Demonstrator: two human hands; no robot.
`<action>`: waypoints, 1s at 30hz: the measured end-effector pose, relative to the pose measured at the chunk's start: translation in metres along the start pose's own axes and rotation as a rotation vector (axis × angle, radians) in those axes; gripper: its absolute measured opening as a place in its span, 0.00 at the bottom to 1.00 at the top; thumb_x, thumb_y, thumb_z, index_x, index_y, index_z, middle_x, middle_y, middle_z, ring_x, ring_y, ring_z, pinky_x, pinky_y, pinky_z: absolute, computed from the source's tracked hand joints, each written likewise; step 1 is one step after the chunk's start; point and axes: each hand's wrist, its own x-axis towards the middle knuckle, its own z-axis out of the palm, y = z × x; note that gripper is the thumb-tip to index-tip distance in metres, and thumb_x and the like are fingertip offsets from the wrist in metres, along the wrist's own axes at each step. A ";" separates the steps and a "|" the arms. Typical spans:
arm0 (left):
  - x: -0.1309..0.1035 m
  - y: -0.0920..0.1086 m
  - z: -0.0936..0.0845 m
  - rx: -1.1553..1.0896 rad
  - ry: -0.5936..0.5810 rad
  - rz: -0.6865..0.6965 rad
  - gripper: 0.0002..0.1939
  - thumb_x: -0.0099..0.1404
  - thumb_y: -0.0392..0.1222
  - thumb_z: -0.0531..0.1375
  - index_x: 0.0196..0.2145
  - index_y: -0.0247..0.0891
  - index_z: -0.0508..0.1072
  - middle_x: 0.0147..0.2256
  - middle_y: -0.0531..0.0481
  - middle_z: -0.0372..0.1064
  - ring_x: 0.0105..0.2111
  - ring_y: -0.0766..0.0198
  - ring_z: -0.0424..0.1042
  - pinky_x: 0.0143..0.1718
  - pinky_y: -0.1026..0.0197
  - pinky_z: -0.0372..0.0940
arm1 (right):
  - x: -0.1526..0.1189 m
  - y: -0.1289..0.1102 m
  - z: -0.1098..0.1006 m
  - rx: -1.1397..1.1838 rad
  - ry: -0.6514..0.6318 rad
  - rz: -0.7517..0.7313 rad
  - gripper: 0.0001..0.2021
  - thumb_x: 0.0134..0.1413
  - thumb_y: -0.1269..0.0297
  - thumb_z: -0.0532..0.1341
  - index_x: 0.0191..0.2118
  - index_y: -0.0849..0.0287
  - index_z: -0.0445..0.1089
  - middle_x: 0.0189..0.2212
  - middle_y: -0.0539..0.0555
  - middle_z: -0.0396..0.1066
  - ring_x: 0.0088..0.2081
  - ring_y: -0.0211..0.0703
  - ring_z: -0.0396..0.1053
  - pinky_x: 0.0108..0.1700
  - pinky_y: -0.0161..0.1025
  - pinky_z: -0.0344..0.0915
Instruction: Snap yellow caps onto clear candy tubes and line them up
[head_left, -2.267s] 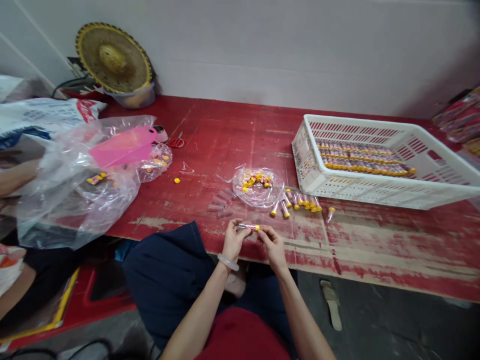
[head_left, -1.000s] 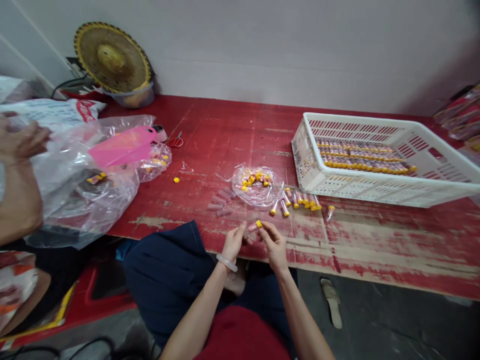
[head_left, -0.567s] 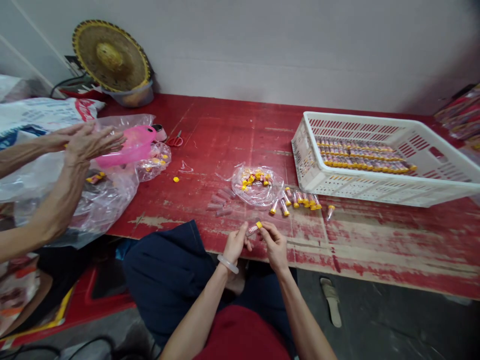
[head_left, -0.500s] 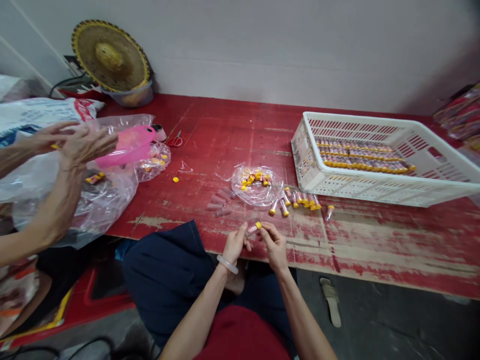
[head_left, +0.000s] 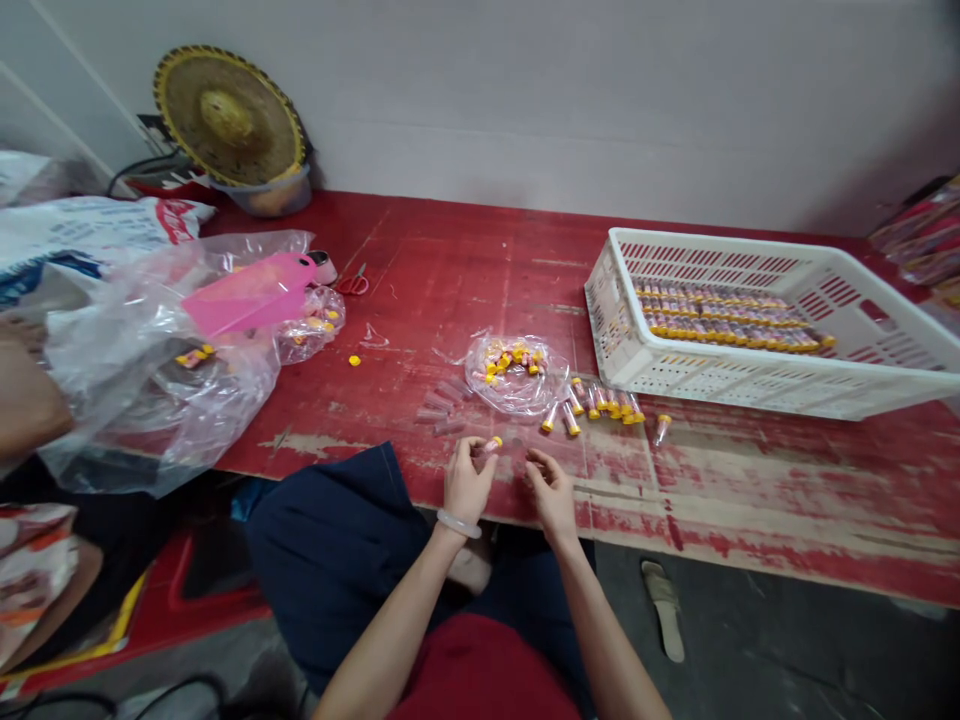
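Between the thumb and fingers of my left hand (head_left: 466,480) is a small clear tube with a yellow cap (head_left: 492,445) and pink print. My right hand (head_left: 551,490) is just to the right, apart from the tube, its fingers curled loosely with a gap and nothing seen in them. Beyond my hands lies a clear plastic bag (head_left: 517,385) with several yellow-capped pieces in it. Loose clear tubes without caps (head_left: 442,403) lie left of the bag. Capped tubes (head_left: 611,402) form a row to its right, with a lone capped tube (head_left: 661,430) farther right.
A white plastic crate (head_left: 750,370) at the right holds rows of capped tubes. On the left are a large plastic bag (head_left: 247,410), a pink scoop (head_left: 251,295), red scissors (head_left: 354,284) and a co-worker's arm (head_left: 30,405). The red table's front edge runs just before my lap.
The capped tube has gone from between both hands into my left hand alone; my right hand has let go. The co-worker's hands have drawn back left from the pink scoop.
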 end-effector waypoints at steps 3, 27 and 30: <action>0.000 -0.003 0.007 0.142 -0.021 0.138 0.09 0.56 0.37 0.64 0.37 0.43 0.74 0.38 0.46 0.69 0.42 0.54 0.68 0.50 0.54 0.60 | -0.001 0.000 0.000 0.003 -0.018 -0.005 0.18 0.49 0.53 0.63 0.42 0.59 0.73 0.38 0.57 0.75 0.37 0.46 0.70 0.41 0.43 0.67; -0.013 0.022 -0.015 0.257 -0.221 0.152 0.21 0.63 0.36 0.57 0.54 0.38 0.66 0.43 0.44 0.71 0.41 0.60 0.71 0.47 0.54 0.66 | 0.038 -0.003 -0.035 -0.630 0.260 -0.166 0.28 0.58 0.53 0.55 0.58 0.68 0.57 0.40 0.65 0.72 0.39 0.54 0.70 0.43 0.48 0.65; -0.015 0.077 -0.036 0.016 -0.138 0.229 0.14 0.67 0.40 0.56 0.49 0.39 0.70 0.38 0.48 0.73 0.37 0.64 0.72 0.41 0.61 0.68 | 0.076 -0.014 -0.066 -0.910 0.366 -0.131 0.31 0.58 0.54 0.55 0.59 0.76 0.55 0.42 0.75 0.70 0.44 0.61 0.69 0.45 0.53 0.62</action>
